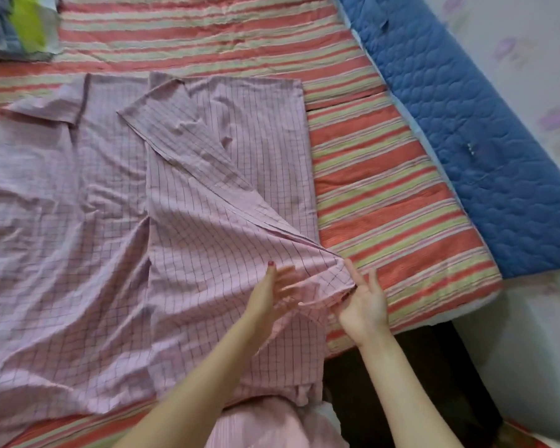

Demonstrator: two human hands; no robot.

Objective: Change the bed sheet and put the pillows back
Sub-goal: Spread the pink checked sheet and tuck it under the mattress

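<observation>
A thin, matt woven cloth with a fine check, creased and rumpled, is seen in the pink bed sheet (207, 205) under the fingers. Beyond the fingertips, a coarser striped mattress cover (385, 195) and a stitched, padded blue quilted pad (466, 140) are seen.

The striped bed cover (385, 176) lies bare and flat to the right of the pink checked sheet (78, 221), an open lane running from the near edge up to the far end. Along that lane's right side a blue quilted pad (472, 137) stands against the wall (537, 76) and closes it off. At far left a folded blue and green pile (17, 24) takes the corner of the bed. The sheet's raised diagonal fold (207, 176) crosses the middle, and both hands sit at its near right corner, the left hand (272, 295) blurred, the right hand (364, 302) spread palm up
</observation>
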